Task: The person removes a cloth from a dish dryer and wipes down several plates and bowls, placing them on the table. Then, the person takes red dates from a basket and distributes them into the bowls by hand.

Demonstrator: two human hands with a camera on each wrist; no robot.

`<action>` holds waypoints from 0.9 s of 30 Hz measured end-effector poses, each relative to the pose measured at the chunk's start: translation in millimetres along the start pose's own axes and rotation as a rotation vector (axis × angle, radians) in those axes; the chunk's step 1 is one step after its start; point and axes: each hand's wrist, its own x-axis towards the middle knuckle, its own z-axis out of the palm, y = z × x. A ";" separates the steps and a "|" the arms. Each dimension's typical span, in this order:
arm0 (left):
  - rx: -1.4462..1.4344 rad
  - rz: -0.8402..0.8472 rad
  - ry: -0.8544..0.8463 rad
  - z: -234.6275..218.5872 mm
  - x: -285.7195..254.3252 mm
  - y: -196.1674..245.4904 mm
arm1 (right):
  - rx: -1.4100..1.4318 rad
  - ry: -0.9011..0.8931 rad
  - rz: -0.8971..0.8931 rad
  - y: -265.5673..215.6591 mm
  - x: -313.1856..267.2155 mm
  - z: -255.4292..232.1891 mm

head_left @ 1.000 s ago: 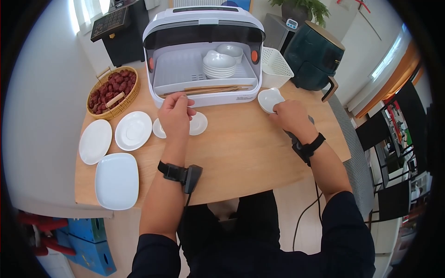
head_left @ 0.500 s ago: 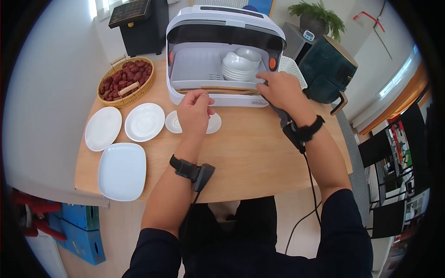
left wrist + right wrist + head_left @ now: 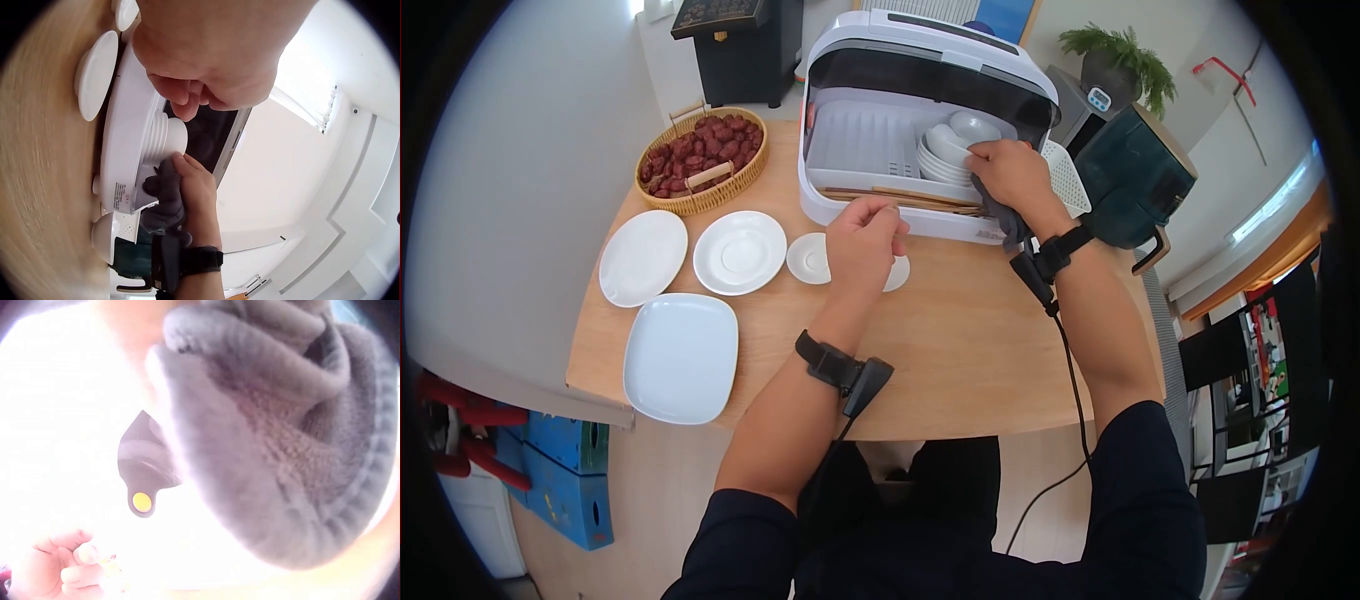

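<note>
Since the earlier frame, I have the right hand (image 3: 1008, 178) moved from the cabinet's (image 3: 925, 222) front corner to the bowl (image 3: 945, 144) topping the stack inside. Its fingers pinch the rim nearly closed; bunched grey cloth (image 3: 164, 197) could snag and tip the bowls. Left hand (image 3: 865, 245) curls loosely, holding nothing visible.

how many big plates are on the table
3: the leftmost plate, the round plate beside it, and the square plate in front. Any stacked underneath would be hidden.
</note>
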 end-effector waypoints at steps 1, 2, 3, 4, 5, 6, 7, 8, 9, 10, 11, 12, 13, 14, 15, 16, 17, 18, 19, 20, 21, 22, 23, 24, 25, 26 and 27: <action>0.019 -0.009 -0.031 -0.2 0.2 0.7 | -0.009 0.065 -0.015 -3.1 -6.5 -4.3; 0.020 -0.007 -0.028 -1.1 1.1 0.9 | -0.018 0.132 -0.034 -10.5 -14.4 -9.5; -0.021 -0.094 -0.111 -2.6 1.8 0.6 | -0.015 0.132 -0.039 -17.1 -25.1 -10.7; -0.064 -0.182 -0.192 -3.7 2.2 -0.1 | 0.045 0.261 -0.139 -24.0 -39.7 -10.3; -0.063 -0.179 -0.184 -3.4 4.0 -2.0 | 0.107 0.390 -0.240 -31.7 -54.4 -9.7; -0.274 -0.237 -0.211 -2.2 6.4 -5.0 | 0.121 0.404 -0.302 -41.7 -70.7 -10.2; -0.483 -0.296 -0.238 -1.4 7.1 -7.7 | 0.137 0.416 -0.359 -50.5 -86.7 -8.0; -0.473 -0.300 -0.232 -1.7 5.2 -4.1 | 0.149 0.413 -0.356 -57.0 -99.4 -0.3; -0.566 -0.249 -0.320 -2.5 1.6 4.2 | 0.138 0.399 -0.431 -62.8 -110.8 9.3; -0.656 -0.198 -0.409 -4.0 0.1 8.6 | 0.128 0.386 -0.506 -65.2 -117.5 17.4; -0.602 -0.195 -0.428 -5.8 2.0 8.0 | 0.142 0.388 -0.500 -63.9 -119.8 23.9; -0.590 -0.200 -0.424 -6.4 1.7 7.0 | 0.288 0.370 -0.522 -61.5 -121.8 29.7; -0.568 -0.200 -0.371 -6.2 1.6 6.3 | 0.431 0.352 -0.542 -58.6 -123.7 33.4; -0.548 -0.197 -0.320 -4.9 2.1 6.3 | 0.439 0.357 -0.537 -53.8 -125.9 31.9; -0.538 -0.200 -0.321 -5.0 3.9 4.8 | 0.739 0.278 -0.364 -47.7 -128.1 26.8; -0.443 -0.152 -0.347 -6.2 5.2 2.0 | 1.033 0.191 -0.177 -43.6 -130.8 23.4; -0.347 -0.110 -0.377 -4.8 4.1 1.6 | 1.043 0.197 -0.159 -40.8 -130.0 21.6; -0.335 -0.129 -0.389 -1.8 1.1 -0.1 | 1.185 0.289 0.005 -36.8 -126.6 19.9; -0.281 -0.155 -0.459 2.5 -4.0 -1.8 | 1.318 0.387 0.178 -32.3 -126.4 20.3; -0.229 -0.181 -0.531 8.8 -10.1 -2.2 | 1.318 0.403 0.207 -31.7 -129.1 24.6; -0.223 -0.198 -0.549 16.1 -16.3 -4.4 | 1.167 0.549 0.142 -35.0 -129.6 31.4; -0.224 -0.182 -0.597 23.9 -22.8 -7.0 | 1.008 0.682 0.072 -37.7 -128.3 39.2; -0.225 -0.166 -0.641 29.8 -28.9 -10.0 | 0.832 0.715 0.000 -40.3 -126.5 46.7; -0.220 -0.176 -0.648 33.5 -33.4 -12.4 | 0.833 0.718 0.013 -42.4 -128.5 49.8; -0.229 -0.165 -0.605 35.8 -36.6 -13.9 | 0.820 0.684 0.011 -46.0 -130.0 50.1; -0.241 -0.151 -0.557 36.4 -38.3 -14.9 | 0.807 0.647 0.002 -49.2 -131.9 47.6; -0.238 -0.148 -0.550 35.0 -38.0 -16.9 | 0.877 0.542 0.034 -51.9 -135.9 44.2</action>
